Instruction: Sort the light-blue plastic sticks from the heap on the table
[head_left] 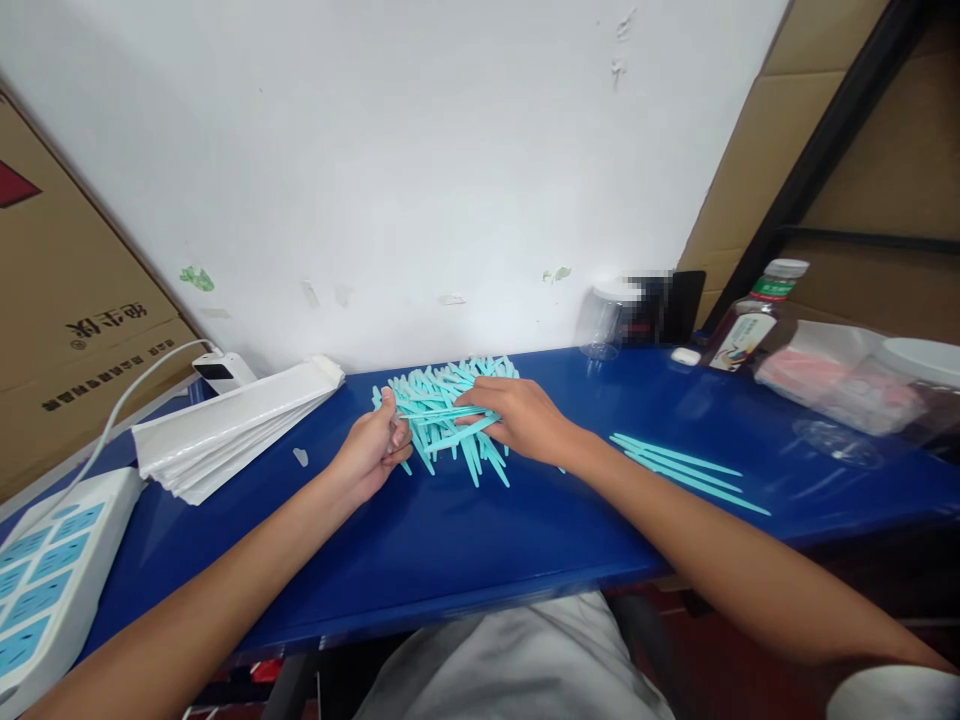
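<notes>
A loose pile of slim turquoise sticks [442, 385] with tapered ends lies on the blue table [465, 540] near the wall. My left hand [375, 440] is closed at the pile's left side, its thumb and fingers pinching the left ends of a few sticks. From the right, my right hand [521, 412] is curled over the pile with its fingers around the right ends of sticks; which of these are loose in the heap is hard to tell. Several more sticks [686, 470] lie roughly side by side on the table, beyond my right forearm.
To the left are a stack of white plastic bags [232, 435], a white power strip [67, 570] and a small white device [223, 372]. On the right stand a clear jar [604, 325], a dark bottle [754, 320] and a bag of pink items [832, 380]. Cardboard [71, 290] flanks the table.
</notes>
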